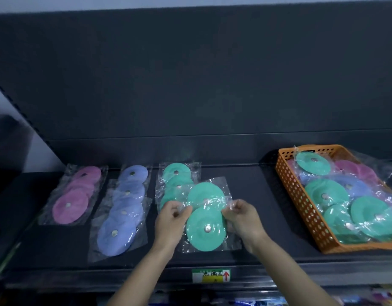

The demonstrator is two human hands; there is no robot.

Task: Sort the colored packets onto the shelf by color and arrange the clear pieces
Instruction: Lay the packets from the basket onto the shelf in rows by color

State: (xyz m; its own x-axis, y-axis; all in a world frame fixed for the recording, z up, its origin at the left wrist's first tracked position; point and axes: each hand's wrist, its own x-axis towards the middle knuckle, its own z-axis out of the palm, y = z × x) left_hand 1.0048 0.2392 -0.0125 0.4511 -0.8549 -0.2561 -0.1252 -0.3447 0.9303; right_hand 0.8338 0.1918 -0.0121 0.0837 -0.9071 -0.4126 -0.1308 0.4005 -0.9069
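Colored packets: pink row (72, 194), blue row (122, 208), green row (176, 184) begun on shelf (267, 217); left hand (170, 221) and right hand (241, 219) pinching green packet (206, 228); mixed packets remain in orange basket (300, 204).

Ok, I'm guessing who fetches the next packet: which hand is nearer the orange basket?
Right. The right hand pinches the right edge of the green packet, toward the orange basket; the left hand holds its left edge, farther off.

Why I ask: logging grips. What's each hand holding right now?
Left hand: pinches the left edge of the green packet.
Right hand: pinches its right edge.
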